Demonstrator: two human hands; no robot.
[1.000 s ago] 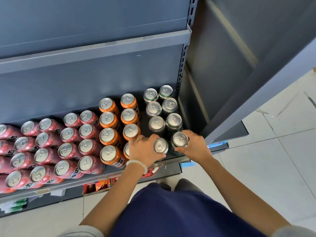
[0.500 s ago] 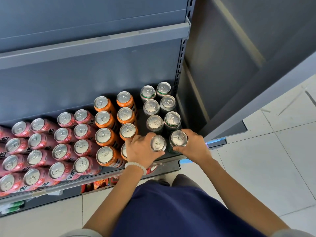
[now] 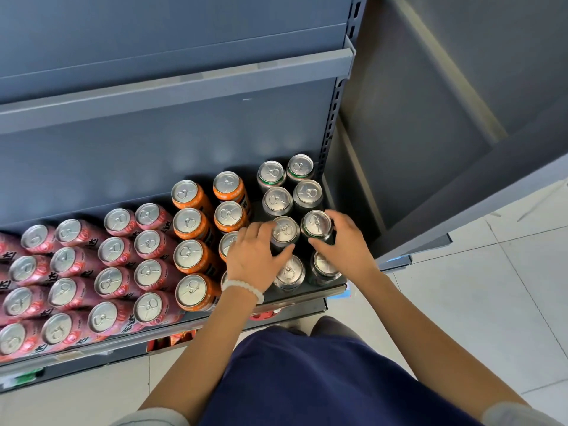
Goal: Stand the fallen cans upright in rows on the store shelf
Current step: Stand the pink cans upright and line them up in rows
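Many pink cans (image 3: 83,279) fill the left of the shelf (image 3: 190,329), all upright, in rows running from the front lip toward the back panel; I count roughly eighteen tops before the frame edge cuts them off, so the true number cannot be told. Next to them, mid-frame, stand the orange cans (image 3: 190,256): four in the nearer column, two clear in the second, and two more partly hidden under the left hand (image 3: 255,259), making eight by my reckoning. That hand, with a pale bead bracelet (image 3: 242,289) at the wrist, reaches over them, its grip curled around a dark can (image 3: 284,230) in the third row, thumb on the near side and fingertips on the far left rim. Just to the right, the right hand (image 3: 344,241) has its grip wrapped round the neighbouring dark can (image 3: 316,224), fingers over the far rim, thumb at the front. Eight dark cans (image 3: 290,272) show in two columns of four at the right end of the shelf, beside the slotted upright (image 3: 330,124).

No can appears to lie on its side, so the step in hand looks like squaring up the third pair. To do it well, I would keep both cans flat on their bases, slide rather than lift, and nudge them until they line up with the pairs behind and in front, without knocking the front two toward the lip.
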